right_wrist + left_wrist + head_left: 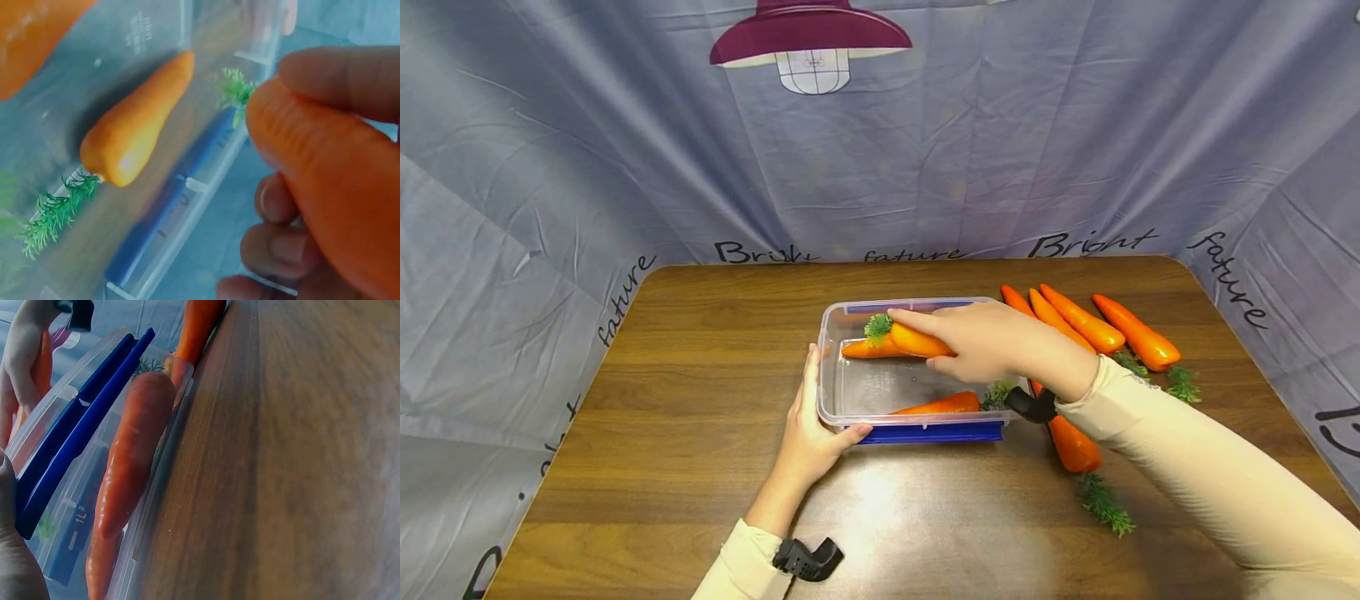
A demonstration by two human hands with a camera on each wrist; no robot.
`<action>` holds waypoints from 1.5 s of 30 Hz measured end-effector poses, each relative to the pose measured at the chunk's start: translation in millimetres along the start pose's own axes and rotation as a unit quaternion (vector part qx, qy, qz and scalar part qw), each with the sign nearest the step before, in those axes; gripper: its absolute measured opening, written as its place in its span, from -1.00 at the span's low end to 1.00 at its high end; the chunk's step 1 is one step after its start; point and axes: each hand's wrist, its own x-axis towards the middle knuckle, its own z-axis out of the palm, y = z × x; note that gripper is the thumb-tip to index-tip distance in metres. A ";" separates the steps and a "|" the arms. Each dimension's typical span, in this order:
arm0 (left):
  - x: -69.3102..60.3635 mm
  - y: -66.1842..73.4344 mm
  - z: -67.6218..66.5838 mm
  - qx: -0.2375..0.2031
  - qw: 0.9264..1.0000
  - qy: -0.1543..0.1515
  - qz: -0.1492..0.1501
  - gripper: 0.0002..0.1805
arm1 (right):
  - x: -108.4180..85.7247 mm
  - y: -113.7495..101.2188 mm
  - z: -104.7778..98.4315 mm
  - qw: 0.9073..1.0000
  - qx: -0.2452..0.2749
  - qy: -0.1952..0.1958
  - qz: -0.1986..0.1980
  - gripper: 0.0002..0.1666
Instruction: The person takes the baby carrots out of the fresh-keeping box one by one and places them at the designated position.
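Observation:
A clear plastic food container (880,383) with blue side latches stands on the table. My left hand (811,429) grips its front left corner, thumb on the front rim and fingers along the left wall. Above the container my right hand (988,337) holds an orange carrot (337,181), its green leafy tuft pointing left in the head view. Beneath it, inside the container, lies another orange carrot (137,122). A redder carrot (134,450) lies along the front wall, seen through the plastic in the left wrist view. My right hand partly hides the container's right end.
Several loose carrots lie to the right of the container, among them one at the back right (1135,332) and one nearer the front (1075,446), partly under my right forearm. Brown wooden table (700,375) surrounds the container. A grey printed curtain (925,167) hangs behind.

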 end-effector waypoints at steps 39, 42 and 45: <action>-2.6 0.9 -1.4 0.005 1.000 0.000 -0.014 0.38 | -155.4 73.6 101.6 0.950 0.110 0.074 0.282 -0.01; -2.2 1.2 -1.0 0.008 1.000 0.000 -0.012 0.39 | -157.1 76.4 110.9 0.948 0.123 0.068 0.286 -0.01; -1.8 1.4 -0.7 0.006 1.000 0.000 -0.007 0.38 | -158.6 77.4 118.2 0.947 0.132 0.063 0.288 -0.01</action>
